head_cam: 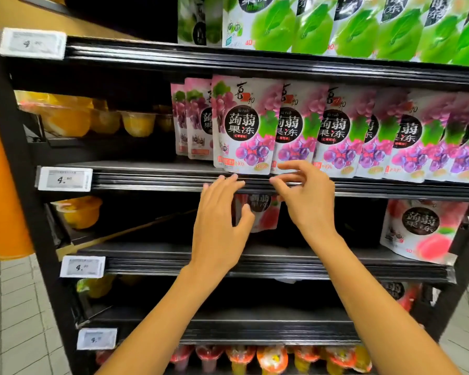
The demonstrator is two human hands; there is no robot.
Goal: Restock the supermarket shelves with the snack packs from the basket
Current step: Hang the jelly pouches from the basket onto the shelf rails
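A row of purple grape jelly packs stands on the middle shelf (152, 175). The front pack (243, 125) stands upright at the shelf's front edge. My left hand (221, 220) reaches up with straight fingers, its fingertips just under that pack's bottom edge. My right hand (306, 196) hovers beside it, fingers loosely spread and holding nothing, tips near the bottom of the neighbouring grape pack (295, 131). Peach jelly packs (420, 231) stand on the shelf below; one (266, 212) shows between my hands. The basket is out of view.
Green jelly packs (314, 25) fill the top shelf. Orange fruit cups (92, 120) sit on the left of the middle shelf, and another cup (79, 212) below. Price tags (65, 180) hang on the shelf edges. Small jelly cups (271, 358) line the bottom. White floor tiles (11, 320) lie at left.
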